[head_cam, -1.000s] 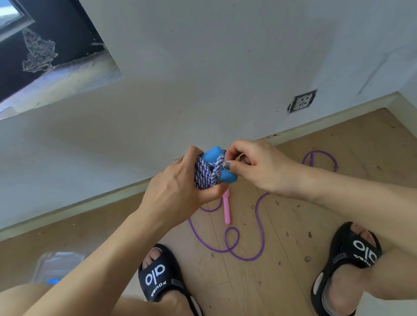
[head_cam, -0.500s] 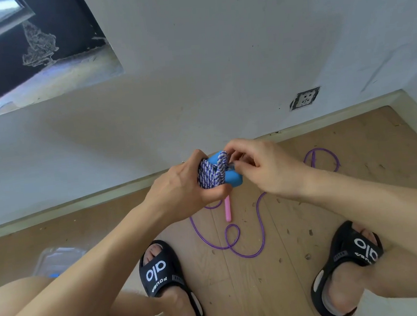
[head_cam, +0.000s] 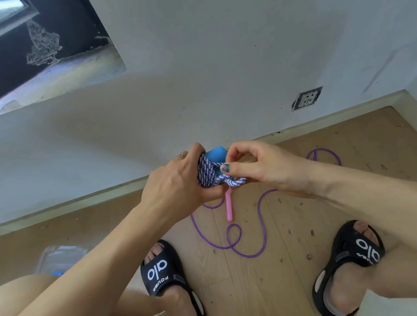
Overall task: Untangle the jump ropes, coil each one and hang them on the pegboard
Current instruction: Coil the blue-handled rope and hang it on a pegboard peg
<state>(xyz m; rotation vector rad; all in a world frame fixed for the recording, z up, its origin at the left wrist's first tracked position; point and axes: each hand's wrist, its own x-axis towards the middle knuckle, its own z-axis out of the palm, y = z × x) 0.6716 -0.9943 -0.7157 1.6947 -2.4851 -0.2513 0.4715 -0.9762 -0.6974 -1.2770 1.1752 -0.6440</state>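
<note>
A blue-and-white braided jump rope (head_cam: 207, 172) is wound in a tight coil around its blue handles (head_cam: 216, 154). My left hand (head_cam: 174, 183) grips the coil from the left. My right hand (head_cam: 258, 164) pinches a loose loop of the same rope at the coil's lower right. On the wooden floor below lies a purple jump rope (head_cam: 260, 218), uncoiled in loose curves, with a pink handle (head_cam: 229, 205) showing under my hands. No pegboard is in view.
A white wall with a socket (head_cam: 307, 98) stands close ahead, a baseboard at its foot. A clear plastic container (head_cam: 60, 259) sits on the floor at lower left. My feet in black sandals (head_cam: 167, 277) flank the purple rope. A dark window frame (head_cam: 4, 49) fills the upper left.
My right hand has drawn a loop of the braided rope out to the lower right of the coil. My left hand keeps its grip on the coil.
</note>
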